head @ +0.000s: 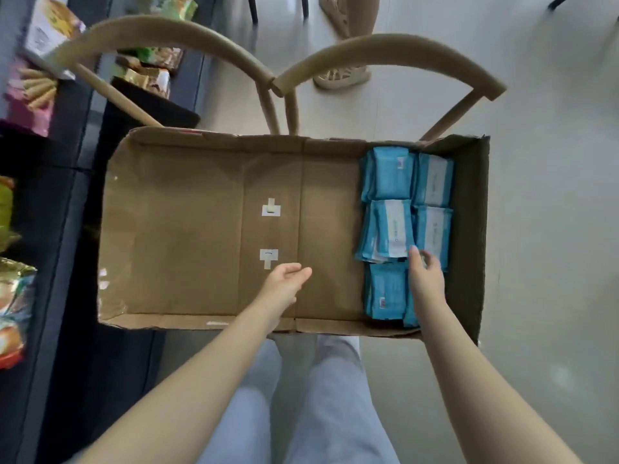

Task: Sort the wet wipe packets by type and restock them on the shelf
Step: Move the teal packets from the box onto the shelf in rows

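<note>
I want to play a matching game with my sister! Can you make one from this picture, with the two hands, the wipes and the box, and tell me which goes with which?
Things:
1. left hand
2. right hand
3. wet wipe packets
4. cardboard box

Where or how:
A. blue, stacked at the box's right end
B. brown, in front of two curved chair backs
C. open, over the bare box floor
D. fingers curled at the packets

Pairs: 1-C, 2-D, 3-A, 4-B.
</note>
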Motion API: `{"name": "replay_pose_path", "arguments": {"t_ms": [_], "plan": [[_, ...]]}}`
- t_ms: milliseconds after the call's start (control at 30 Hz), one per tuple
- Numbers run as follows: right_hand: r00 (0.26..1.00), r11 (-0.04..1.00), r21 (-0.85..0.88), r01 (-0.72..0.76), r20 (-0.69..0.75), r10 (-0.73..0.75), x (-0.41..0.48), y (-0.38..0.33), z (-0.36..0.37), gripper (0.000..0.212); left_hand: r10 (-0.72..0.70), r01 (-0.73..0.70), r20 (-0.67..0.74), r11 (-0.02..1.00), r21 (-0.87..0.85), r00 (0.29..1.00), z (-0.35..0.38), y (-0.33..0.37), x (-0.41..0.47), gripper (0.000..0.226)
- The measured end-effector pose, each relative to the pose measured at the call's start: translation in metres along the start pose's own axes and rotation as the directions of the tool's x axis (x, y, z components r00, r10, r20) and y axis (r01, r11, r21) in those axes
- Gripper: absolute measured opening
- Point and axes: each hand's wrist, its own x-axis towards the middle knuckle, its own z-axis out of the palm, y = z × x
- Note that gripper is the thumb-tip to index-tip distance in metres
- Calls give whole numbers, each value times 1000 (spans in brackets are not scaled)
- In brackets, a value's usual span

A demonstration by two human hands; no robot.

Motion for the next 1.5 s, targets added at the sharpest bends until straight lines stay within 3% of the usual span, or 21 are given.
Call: {"name": "replay_pose_path", "arguments": {"t_ms": [167,333,400,500,633,733,867,1067,1233,1367,1500], "plan": [[994,998,-53,-24,-106,19,77,-8,-23,63,-81,80,24,997,16,996,80,36,56,40],[993,969,-247,0,-118,-30,105,-1,-17,70,-29,29,45,1000,4,999,144,54,92,49],[988,954,-299,-20,-150,-27,107,3,-11,69,-23,23,-12,1000,18,1000,159,55,100,53],[984,959,-283,-25,-179,-27,110,4,-7,70,23,-16,-126,998,61,992,171,58,107,43],[977,976,-216,-10,-209,-36,113,4,-7,69,42,-22,-174,993,112,984,173,60,117,16],[976,988,-149,46,-203,-76,110,2,-11,59,46,-29,-149,993,115,988,168,62,118,5],[968,986,-119,121,-205,-143,101,0,-22,25,115,-106,-116,991,79,987,157,65,108,3],[974,967,135,215,-100,-202,62,-22,-28,12,141,-163,-133,973,-164,981,107,65,72,4],[938,933,207,295,124,-324,-7,-48,12,11,157,-243,-282,923,-300,946,19,43,15,10],[836,888,233,396,309,-453,-91,-61,72,29,169,-356,-395,807,-471,903,-74,-1,-47,6],[723,859,337,385,468,-508,-205,-58,126,40,202,-498,-505,661,-561,839,-174,-53,-135,12]]}}
